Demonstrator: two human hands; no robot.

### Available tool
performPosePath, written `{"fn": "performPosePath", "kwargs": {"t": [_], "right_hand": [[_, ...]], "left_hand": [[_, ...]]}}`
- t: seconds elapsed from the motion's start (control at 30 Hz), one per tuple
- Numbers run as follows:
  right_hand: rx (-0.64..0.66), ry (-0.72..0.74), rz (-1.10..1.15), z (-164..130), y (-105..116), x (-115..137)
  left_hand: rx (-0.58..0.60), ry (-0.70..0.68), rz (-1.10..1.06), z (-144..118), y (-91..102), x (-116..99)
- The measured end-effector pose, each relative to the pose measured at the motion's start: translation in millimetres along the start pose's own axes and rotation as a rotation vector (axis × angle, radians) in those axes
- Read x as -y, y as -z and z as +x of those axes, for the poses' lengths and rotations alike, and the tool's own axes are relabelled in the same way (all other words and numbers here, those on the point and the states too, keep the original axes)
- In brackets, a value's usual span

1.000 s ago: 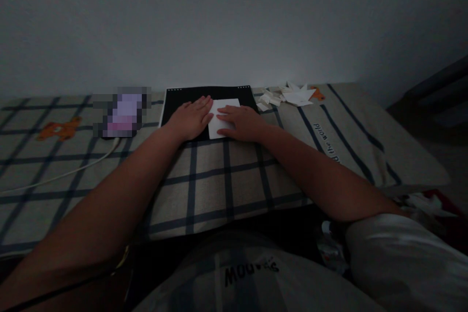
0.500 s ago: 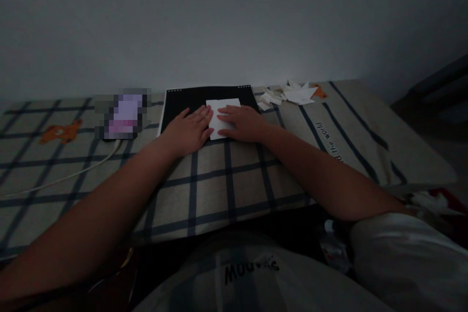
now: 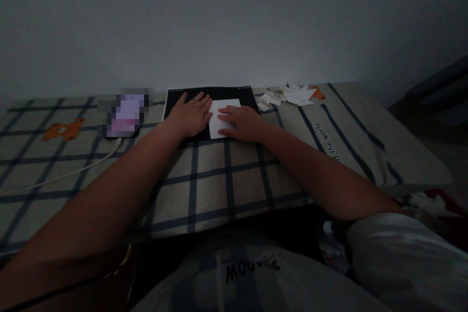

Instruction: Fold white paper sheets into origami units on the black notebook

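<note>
A folded-looking white sheet of paper [image 3: 215,129] lies flat on a black board or pad [image 3: 226,92] with a pale edge. My left hand [image 3: 192,114] rests open at the paper's left edge, fingers stretched out over the black surface and pointing away from me. Across the right part of the paper lies my right hand [image 3: 243,123], open, its fingers spread and pointing left. Part of the sheet is hidden under that hand.
A phone [image 3: 126,114], its screen blurred, lies at the left with a white cable [image 3: 91,162] plugged in. Folded white paper pieces [image 3: 298,95] sit at the back right. The checked tablecloth [image 3: 212,190] covers the table, which stands against a grey wall [image 3: 234,24].
My left hand has slid upward, away from me, along the paper's left edge, its fingers reaching further over the black surface. My right hand has stayed in place.
</note>
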State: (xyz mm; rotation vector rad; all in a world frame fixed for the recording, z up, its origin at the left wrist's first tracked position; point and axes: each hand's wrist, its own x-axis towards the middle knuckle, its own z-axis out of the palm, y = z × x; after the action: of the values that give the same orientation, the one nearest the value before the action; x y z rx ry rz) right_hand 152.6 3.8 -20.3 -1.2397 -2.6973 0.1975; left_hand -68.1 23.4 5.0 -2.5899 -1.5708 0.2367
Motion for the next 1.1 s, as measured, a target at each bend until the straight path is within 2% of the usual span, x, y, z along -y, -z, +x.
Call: {"fn": "performPosePath", "kwargs": {"t": [0.17, 0.4, 0.63, 0.93, 1.1], "right_hand": [[-0.001, 0.001, -0.005, 0, 0, -1], [-0.003, 0.003, 0.011, 2, -3, -3], [-0.015, 0.002, 0.006, 0, -3, -3], [-0.017, 0.006, 0.006, 0, -3, -3], [-0.009, 0.005, -0.004, 0, -1, -2]], "left_hand": [[-0.055, 0.019, -0.019, -16, -2.3, -12], [0.027, -0.01, 0.017, -52, 4.6, -30], [0.038, -0.051, 0.013, -80, 5.9, -43], [-0.002, -0.086, -0.016, -97, 1.4, -45], [0.016, -0.108, -0.041, -104, 0.7, -47]]}}
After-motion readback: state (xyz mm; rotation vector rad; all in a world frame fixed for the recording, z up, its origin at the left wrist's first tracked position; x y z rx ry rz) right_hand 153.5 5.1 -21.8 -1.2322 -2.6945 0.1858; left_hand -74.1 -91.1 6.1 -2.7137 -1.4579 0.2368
